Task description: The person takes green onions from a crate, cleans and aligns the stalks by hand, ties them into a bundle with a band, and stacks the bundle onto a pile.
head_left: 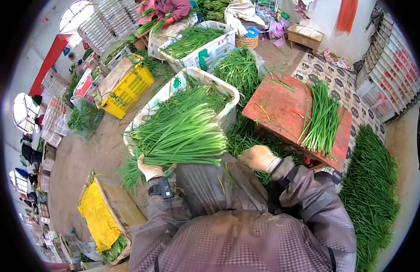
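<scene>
My left hand (149,168), in a pale glove, is closed around the near left side of a large bunch of long green stalks (187,133). Their pale ends point right, and the bunch lies over the near side of a white crate (228,97) full of greens. My right hand (259,158), also gloved, is off the bunch at its right, above loose greens; its fingers are curled, and whether anything is between them is hidden. To the right, a smaller bunch (322,120) lies on a red wooden table (273,102).
A yellow crate (130,86) and another white crate (210,54) stand beyond. A cloth-covered crate (99,213) is at lower left. A long pile of greens (371,195) lies at right. Another person (173,9) handles greens at the top.
</scene>
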